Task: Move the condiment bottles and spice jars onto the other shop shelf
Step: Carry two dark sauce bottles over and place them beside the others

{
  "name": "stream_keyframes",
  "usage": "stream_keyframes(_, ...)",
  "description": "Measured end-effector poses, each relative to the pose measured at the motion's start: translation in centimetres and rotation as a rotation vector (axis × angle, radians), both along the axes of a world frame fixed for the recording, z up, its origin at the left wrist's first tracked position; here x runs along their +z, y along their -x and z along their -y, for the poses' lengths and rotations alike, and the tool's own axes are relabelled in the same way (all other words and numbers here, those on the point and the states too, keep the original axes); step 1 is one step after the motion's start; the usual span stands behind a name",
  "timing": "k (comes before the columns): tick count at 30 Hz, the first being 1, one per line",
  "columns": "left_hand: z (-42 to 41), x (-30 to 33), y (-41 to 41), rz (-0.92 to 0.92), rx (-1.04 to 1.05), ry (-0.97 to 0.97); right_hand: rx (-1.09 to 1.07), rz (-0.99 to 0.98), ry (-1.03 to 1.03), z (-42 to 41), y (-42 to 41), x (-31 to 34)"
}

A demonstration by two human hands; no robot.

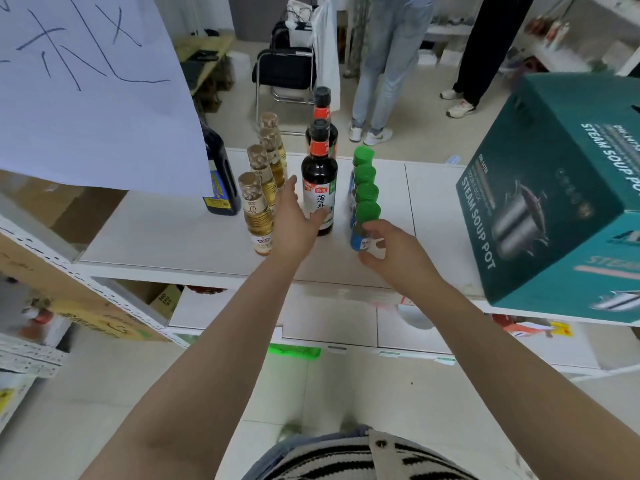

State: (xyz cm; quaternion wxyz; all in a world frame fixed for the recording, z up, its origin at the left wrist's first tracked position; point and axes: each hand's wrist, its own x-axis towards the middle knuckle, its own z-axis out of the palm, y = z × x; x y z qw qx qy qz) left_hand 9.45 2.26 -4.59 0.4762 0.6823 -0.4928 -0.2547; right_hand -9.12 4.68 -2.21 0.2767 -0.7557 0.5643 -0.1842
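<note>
On the white shelf top (166, 233) stand three rows. Several small amber bottles (258, 216) with gold caps form the left row. Two dark soy sauce bottles (318, 181) stand in the middle. Several green-capped spice jars (365, 194) line up on the right. My left hand (296, 220) reaches between the amber row and the front soy bottle, its thumb touching that bottle's label and fingers extended. My right hand (388, 249) curls its fingers and thumb round the nearest spice jar (360, 239), which stands on the shelf.
A large dark jug (220, 181) stands at the left under a hanging white paper sign (86, 81). A teal steam soup pot box (561, 199) fills the shelf's right end. Behind the shelf are a black chair (284, 67) and two standing people (391, 64).
</note>
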Motion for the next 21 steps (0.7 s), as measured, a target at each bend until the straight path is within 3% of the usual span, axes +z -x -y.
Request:
stream_keyframes(7,3.9,-0.3,0.4,-0.169,0.017,-0.069,0.021,-0.003,-0.022,1.1,0.1,0.4)
stream_keyframes(17,4.0,-1.0,0.3,-0.181,-0.012,-0.010,0.037,0.014,-0.040,2.0,0.5,-0.1)
stream_keyframes(21,3.0,-1.2,0.3,-0.174,-0.066,0.044,-0.027,0.242,-0.016,2.2,-0.5,0.3)
